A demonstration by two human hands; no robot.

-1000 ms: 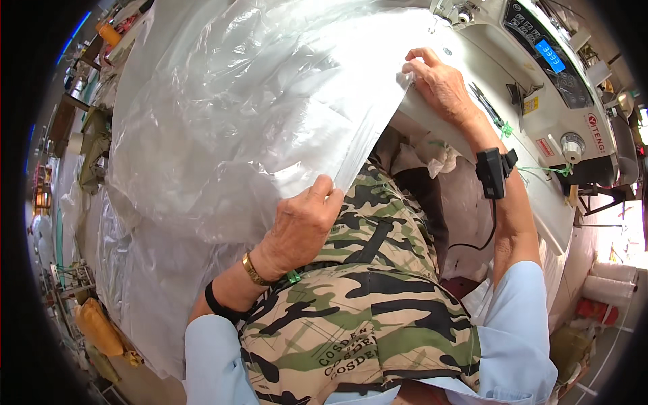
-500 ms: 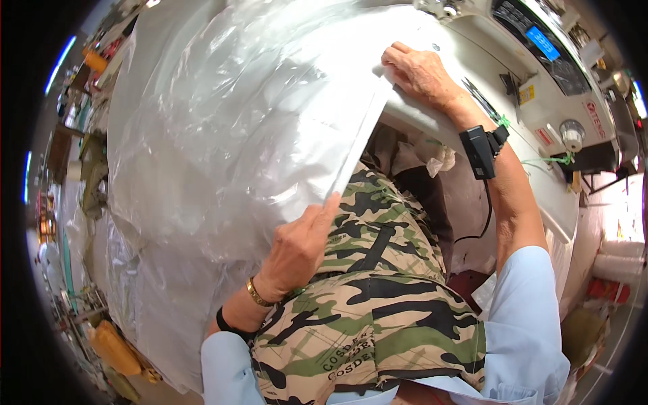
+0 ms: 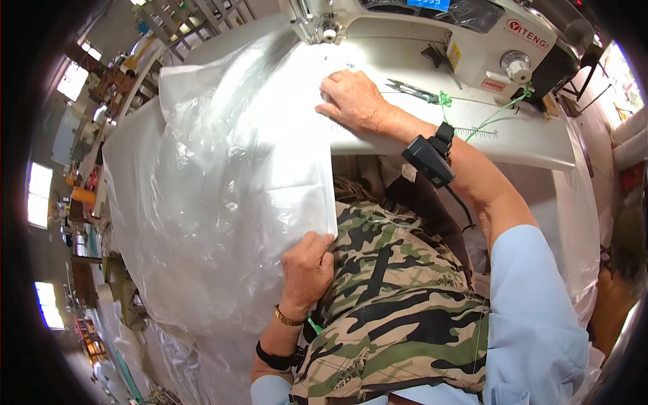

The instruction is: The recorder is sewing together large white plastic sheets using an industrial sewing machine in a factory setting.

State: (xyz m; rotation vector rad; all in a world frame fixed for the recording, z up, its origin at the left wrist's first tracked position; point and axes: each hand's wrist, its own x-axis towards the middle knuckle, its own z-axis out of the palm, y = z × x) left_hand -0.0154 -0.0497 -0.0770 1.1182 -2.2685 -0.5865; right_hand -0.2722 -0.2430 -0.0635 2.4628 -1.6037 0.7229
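A large sheet of translucent white plastic (image 3: pixel 223 175) spreads over the table on my left and hangs toward my lap. Near its lower right corner, my left hand (image 3: pixel 308 270) is closed, with thumb and fingers pinching the edge. My right hand (image 3: pixel 354 101) is at the sheet's upper right edge, fingers curled together on it, on the bed of a white sewing machine (image 3: pixel 466 40). The sheet's straight edge runs between the two hands. Beyond my right hand is the machine's needle and presser-foot area (image 3: pixel 329 34).
Thread snips (image 3: pixel 413 91) tied with green string lie on the machine bed, right of my right hand. A handwheel-like knob (image 3: pixel 516 66) sticks out of the machine. My lap is covered by a camouflage apron (image 3: pixel 398 290). Cluttered benches (image 3: pixel 88 196) stand far left.
Both hands and the sheet's edge have shifted left in view, the left hand lower. The edge, slanted before, now runs nearly straight toward me. The view has turned, showing more of the machine.
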